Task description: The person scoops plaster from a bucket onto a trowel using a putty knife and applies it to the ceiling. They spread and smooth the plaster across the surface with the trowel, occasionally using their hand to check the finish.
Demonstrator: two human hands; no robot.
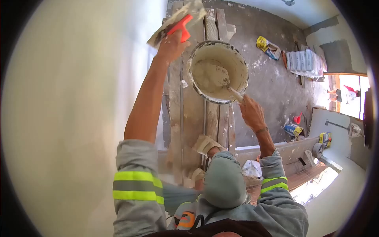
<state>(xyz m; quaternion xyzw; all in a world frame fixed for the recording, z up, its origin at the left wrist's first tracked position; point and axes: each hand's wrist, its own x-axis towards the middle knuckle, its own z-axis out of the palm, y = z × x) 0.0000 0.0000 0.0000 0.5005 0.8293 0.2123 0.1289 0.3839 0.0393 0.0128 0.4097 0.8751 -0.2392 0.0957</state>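
My left hand [170, 48] is closed around the red handle of a plastering trowel [173, 21], whose wide blade is smeared with pale plaster. It is raised beyond the bucket's upper left, near the wall. My right hand [252, 113] grips the handle of a smaller trowel [221, 76]. That trowel's coated blade rests inside the round bucket [239, 59], over or partly in the creamy plaster [202, 75]. Plaster crusts the bucket's rim and inner wall. Beneath the bucket lie wooden planks [192, 118].
A pale wall [67, 118] runs along the left. My shoes [205, 145] stand on the planks. To the right, on the lower floor, are a yellow bag [268, 47], stacked wrapped packs [304, 62] and a red dipper [297, 119]. Another person [347, 95] is outside the doorway.
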